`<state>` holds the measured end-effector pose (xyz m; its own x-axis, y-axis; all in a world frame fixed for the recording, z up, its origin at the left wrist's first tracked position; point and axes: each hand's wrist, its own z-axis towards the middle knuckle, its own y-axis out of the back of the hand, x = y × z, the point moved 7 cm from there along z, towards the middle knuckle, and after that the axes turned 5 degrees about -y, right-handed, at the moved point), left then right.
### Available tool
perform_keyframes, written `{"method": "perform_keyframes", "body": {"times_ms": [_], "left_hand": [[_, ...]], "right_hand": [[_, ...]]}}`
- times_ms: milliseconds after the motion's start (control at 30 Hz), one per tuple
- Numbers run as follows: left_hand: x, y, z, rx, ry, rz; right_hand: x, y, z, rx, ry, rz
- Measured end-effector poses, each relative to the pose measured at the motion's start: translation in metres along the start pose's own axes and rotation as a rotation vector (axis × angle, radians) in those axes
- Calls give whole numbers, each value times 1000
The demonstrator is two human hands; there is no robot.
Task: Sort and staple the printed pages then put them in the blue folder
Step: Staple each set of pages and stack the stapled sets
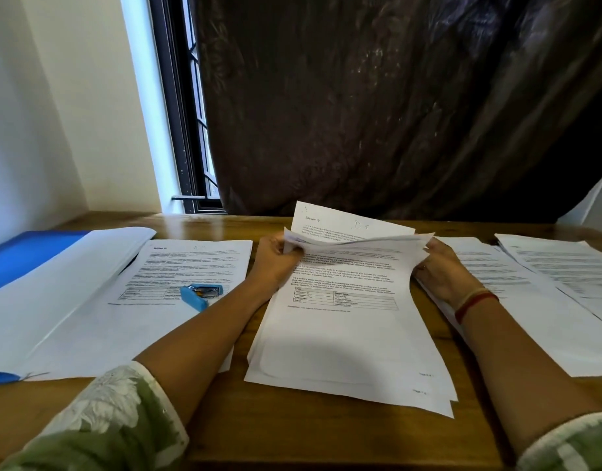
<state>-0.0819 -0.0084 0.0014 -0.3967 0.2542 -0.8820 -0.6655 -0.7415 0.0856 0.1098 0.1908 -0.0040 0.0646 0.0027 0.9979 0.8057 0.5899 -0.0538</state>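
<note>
White pages lie centre; left hand and right hand pinch their lifted top sheets, stapler at nine o'clock

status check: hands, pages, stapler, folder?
Left hand and right hand both lifting top sheets of centre stack. Blue stapler idle on left pile. Blue folder far left, partly covered. Nothing blocking.

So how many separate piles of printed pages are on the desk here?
4. One left pile under the stapler, one middle pile in both hands, and two overlapping piles at right. More may lie out of frame.
</note>
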Motion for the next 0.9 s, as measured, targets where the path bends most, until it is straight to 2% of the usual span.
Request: {"method": "perform_keyframes", "body": {"times_ms": [167,400,567,733,900], "left_hand": [[8,3,3,-12,39,-64],[19,3,4,-42,148,-116],[18,0,3,-2,149,-131],[15,0,2,53,133,-94],[16,1,3,45,124,-74]], "right_hand": [[-4,-2,6,27,-10,-35],[0,-2,6,-63,-23,16],[9,2,2,-133,35,110],[26,-1,-5,-43,142,323],[16,-13,-4,42,54,175]]}}
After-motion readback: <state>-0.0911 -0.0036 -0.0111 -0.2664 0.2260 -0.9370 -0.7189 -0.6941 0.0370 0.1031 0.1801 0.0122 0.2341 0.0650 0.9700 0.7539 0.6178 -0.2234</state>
